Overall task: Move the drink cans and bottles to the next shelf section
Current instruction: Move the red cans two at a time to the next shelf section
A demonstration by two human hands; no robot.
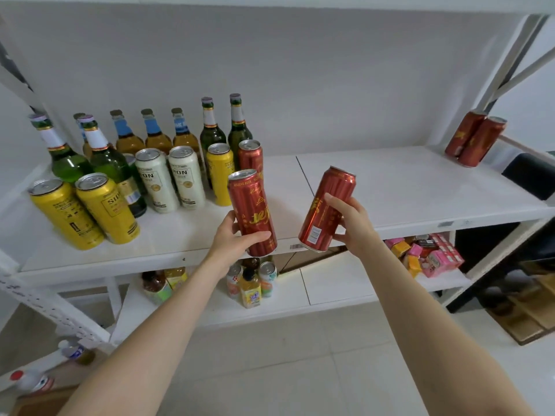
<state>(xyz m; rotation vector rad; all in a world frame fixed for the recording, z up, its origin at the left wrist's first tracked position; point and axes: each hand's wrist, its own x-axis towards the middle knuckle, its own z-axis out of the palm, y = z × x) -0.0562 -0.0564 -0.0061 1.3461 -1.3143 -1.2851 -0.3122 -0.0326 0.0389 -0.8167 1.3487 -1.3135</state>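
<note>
Two bare forearms are stretched forward from the near edge. A tall red aluminium can with gold lettering is gripped round its lower part by the left hand and held almost upright, its silver top tipped slightly left. A second red aluminium can is gripped round its lower half by the right hand, its long axis leaning right, barcode facing near. Both are held over the near edge of the white shelf board, either side of its seam. Two more red cans are seen at the far right; yellow cans and green glass bottles are seen at the left.
</note>
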